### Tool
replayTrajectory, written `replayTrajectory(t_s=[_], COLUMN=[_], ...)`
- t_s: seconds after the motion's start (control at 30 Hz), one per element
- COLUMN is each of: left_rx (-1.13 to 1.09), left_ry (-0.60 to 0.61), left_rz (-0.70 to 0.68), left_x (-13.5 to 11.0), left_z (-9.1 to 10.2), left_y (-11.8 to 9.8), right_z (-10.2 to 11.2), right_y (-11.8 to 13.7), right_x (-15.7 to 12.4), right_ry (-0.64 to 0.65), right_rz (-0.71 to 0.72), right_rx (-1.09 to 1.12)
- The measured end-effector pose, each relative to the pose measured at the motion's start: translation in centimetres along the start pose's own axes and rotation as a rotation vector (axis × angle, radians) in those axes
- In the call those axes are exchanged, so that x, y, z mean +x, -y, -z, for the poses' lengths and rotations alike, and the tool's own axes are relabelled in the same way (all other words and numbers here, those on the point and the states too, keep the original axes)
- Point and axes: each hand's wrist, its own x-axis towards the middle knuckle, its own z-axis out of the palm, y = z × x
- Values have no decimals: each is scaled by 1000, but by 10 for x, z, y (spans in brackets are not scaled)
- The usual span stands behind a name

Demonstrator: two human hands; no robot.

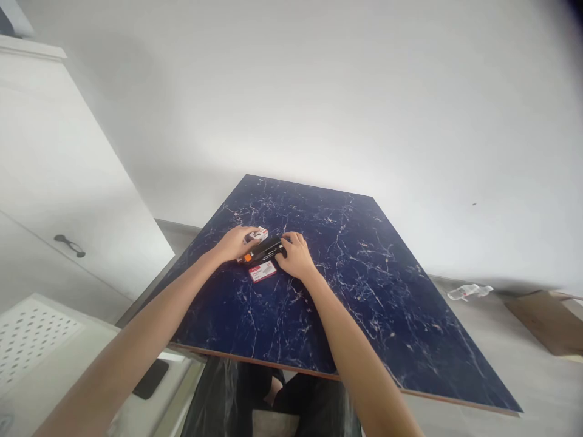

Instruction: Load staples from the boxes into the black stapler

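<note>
A black stapler (pixel 264 249) with an orange end lies on the dark blue marble-patterned table (pixel 355 291). My right hand (pixel 295 255) rests on its right end, fingers curled over it. My left hand (pixel 235 242) is closed around a small white and red box (pixel 257 233) just left of the stapler. A second small red and white box (pixel 262 271) lies flat on the table in front of the stapler, between my two hands and touched by neither.
A white cabinet (pixel 59 200) with a dark handle (pixel 69 245) stands to the left. A white perforated surface (pixel 27 334) and a dark phone (pixel 150 379) lie at lower left. A crushed plastic bottle (pixel 469 292) and cardboard (pixel 546 321) lie on the floor at right.
</note>
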Motion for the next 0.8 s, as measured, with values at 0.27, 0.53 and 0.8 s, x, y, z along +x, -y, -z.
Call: replayTrajectory(t_s=[0.27, 0.53, 0.8], left_rx=[-64, 194, -7], left_ry=[28, 123, 303], left_rz=[-4, 204, 94], left_x=[23, 8, 1], left_z=[-30, -14, 3], left_y=[-63, -60, -77], right_z=[50, 47, 42], right_y=[-38, -48, -53], right_x=[-52, -54, -44], right_ry=[16, -83, -72], right_rz=[-175, -308, -363], right_rx=[-220, -334, -302])
